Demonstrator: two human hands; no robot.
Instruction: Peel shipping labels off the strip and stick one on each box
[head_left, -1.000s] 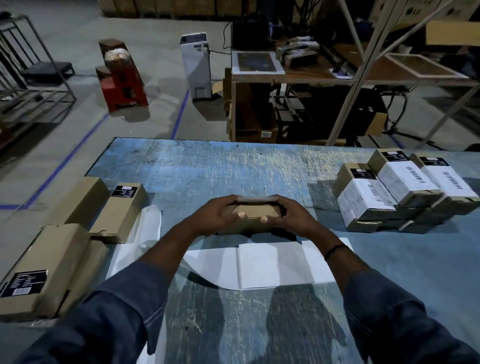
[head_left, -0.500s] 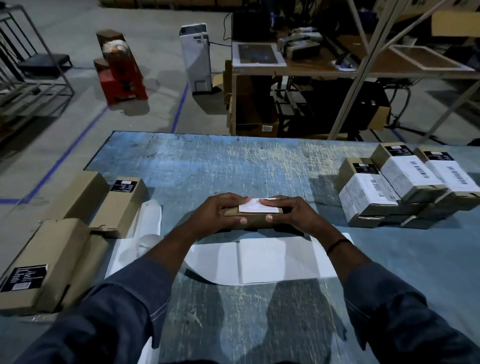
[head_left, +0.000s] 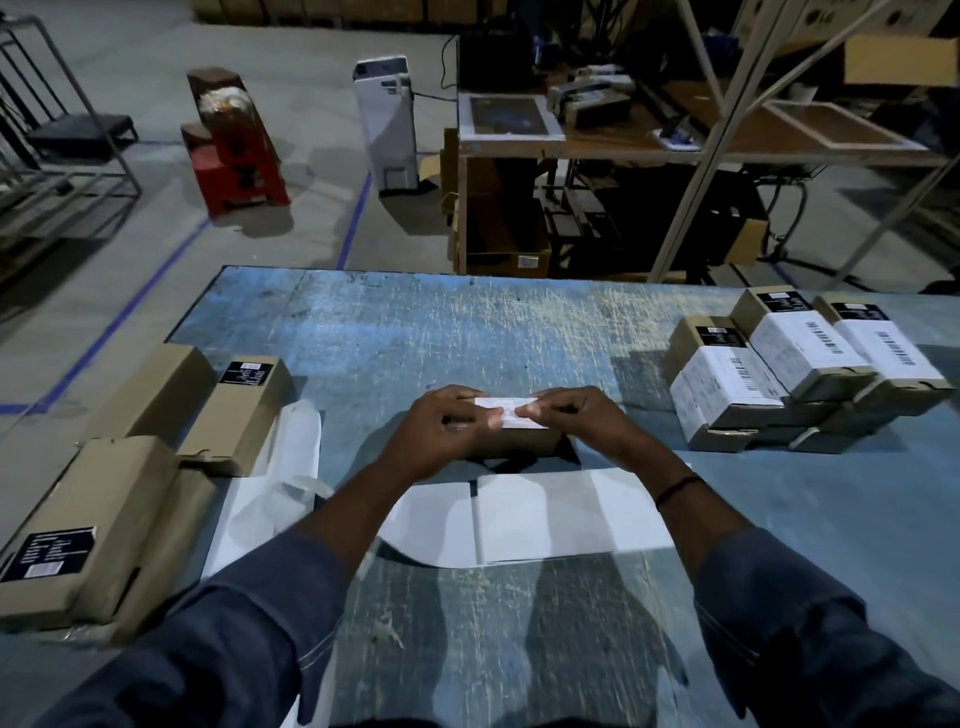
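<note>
Pressing white shipping label (head_left: 511, 414) onto top of small brown cardboard box (head_left: 519, 446), mid scratched blue desk (head_left: 519, 332): left hand (head_left: 447, 431) & right hand (head_left: 579, 426), each grip curled round a box end, fingertips on label. White label strip (head_left: 545, 525) lies just nearer than box; labelled boxes (head_left: 789, 374) well to its right, plain brown boxes (head_left: 234, 410) to its left.

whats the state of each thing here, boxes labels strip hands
brown cardboard box: held between both hands
white shipping label: on that box's top, under both hands
left hand: grips the box's left end
right hand: grips the box's right end
white label strip: lying flat
stacked boxes on the right: white labels on
brown boxes on the left: no white labels
</note>
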